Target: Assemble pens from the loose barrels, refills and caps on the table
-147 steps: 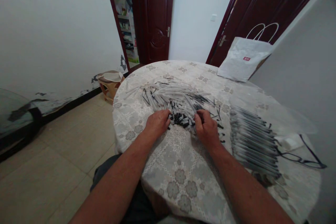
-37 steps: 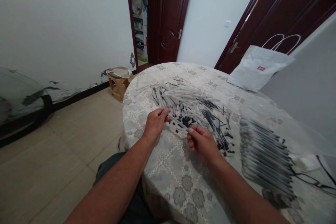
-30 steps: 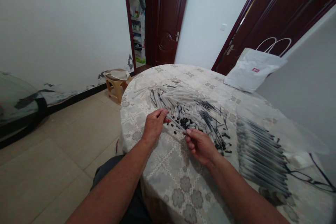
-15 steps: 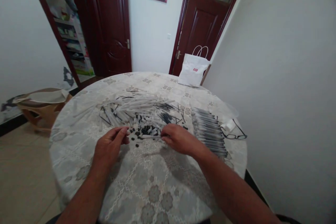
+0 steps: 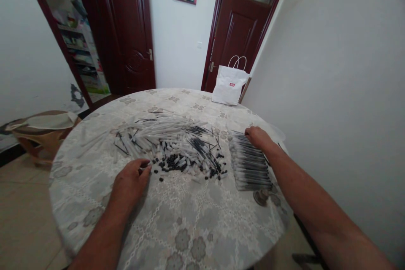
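My right hand (image 5: 257, 137) is at the far end of a row of clear pens (image 5: 251, 164) with dark refills, laid side by side. Its fingers are pinched on what looks like the farthest pen. My left hand (image 5: 131, 179) rests at the near left of a pile of small black plugs (image 5: 172, 161), thumb and fingers brought together. Whatever lies between those fingertips is too small to make out. Behind the plugs are white pen caps (image 5: 190, 152), dark refills (image 5: 198, 145) and a heap of clear pen barrels (image 5: 161, 128).
A small brown round object (image 5: 261, 197) stands by the near end of the row. On the round table's patterned cloth (image 5: 190, 219), a white paper bag (image 5: 230, 86) stands at the back. A wooden stool (image 5: 41, 135) is on the left, and a wall runs along the right.
My right hand has moved right and away from me, from the plug pile to the far end of the pen row. The left hand stays beside the plugs. The view has shifted slightly.
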{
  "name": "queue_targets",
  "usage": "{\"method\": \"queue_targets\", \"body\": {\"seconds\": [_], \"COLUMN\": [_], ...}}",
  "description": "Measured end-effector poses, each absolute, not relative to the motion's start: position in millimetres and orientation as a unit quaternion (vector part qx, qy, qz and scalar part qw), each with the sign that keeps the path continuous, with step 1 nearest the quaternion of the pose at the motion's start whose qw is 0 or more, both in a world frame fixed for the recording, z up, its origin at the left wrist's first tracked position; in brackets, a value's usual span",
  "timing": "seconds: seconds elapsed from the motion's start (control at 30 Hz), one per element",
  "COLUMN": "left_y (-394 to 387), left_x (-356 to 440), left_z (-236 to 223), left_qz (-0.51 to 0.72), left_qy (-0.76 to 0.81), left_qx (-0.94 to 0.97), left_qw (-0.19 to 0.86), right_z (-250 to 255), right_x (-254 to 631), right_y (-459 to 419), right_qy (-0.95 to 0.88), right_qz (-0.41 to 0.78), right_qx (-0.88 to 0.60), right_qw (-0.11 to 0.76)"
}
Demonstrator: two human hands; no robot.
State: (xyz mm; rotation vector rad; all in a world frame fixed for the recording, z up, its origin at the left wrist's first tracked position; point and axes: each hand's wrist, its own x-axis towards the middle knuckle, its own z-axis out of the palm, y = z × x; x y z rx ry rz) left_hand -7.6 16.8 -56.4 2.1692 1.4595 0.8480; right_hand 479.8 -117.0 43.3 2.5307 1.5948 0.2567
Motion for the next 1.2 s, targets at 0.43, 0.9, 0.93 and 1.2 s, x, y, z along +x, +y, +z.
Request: {"method": "queue_targets", "body": {"seconds": [0.43, 0.9, 0.93, 1.2], "left_y": [15, 0, -2, -14], "left_x": [-5, -4, -3, 8], "left_z": [-48, -34, -32, -19], "left_qz": [0.272, 0.367, 0.385, 0.366], "left_qy": [0.508, 0.492, 0.489, 0.414], "left_qx": [0.792, 0.734, 0.716, 0.623], "left_qw": [0.201, 0.292, 0.317, 0.554], "right_z": [37, 3, 3, 9], "right_x": [397, 262, 263, 229], "right_y": [-94, -42, -43, -70], "right_qy": [0.63, 0.679, 0.674, 0.757], "right_qz": [0.064, 0.039, 0.039, -0.014], "right_qx": [0.773, 0.733, 0.737, 0.617], "right_qw": [-0.02, 0.031, 0.024, -0.213]}}
